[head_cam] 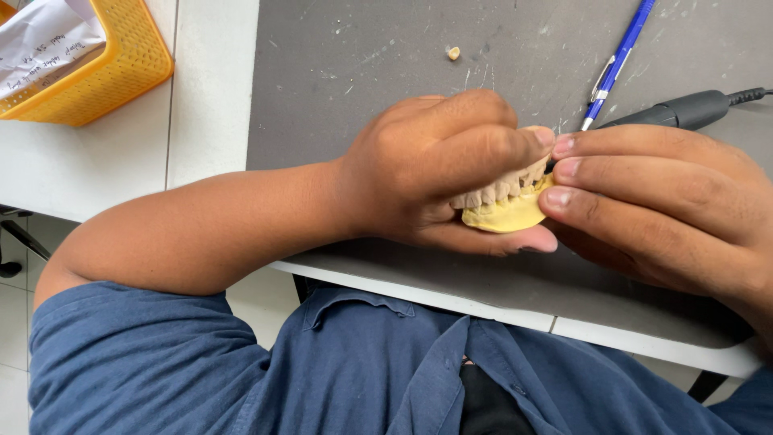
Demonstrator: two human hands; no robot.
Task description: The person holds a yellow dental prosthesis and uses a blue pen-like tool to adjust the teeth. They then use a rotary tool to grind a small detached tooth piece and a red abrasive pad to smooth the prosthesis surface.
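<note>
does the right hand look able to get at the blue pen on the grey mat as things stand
Probably yes, once it lets go. The blue pen lies bare on the grey mat just beyond the right hand, with nothing between them. But that hand's fingers now pinch the yellow plaster tooth model, which the left hand grips.

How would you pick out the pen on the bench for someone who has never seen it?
Find the dark grey mat. At its far right edge lies a blue pen, slanted, tip toward the hands. Unlike the black corded handpiece beside it, it is slim and bright blue.

A dental laboratory bench: a plaster teeth model (507,201), a handheld grinding tool (676,110) and a scuffed grey work mat (362,72)
</note>
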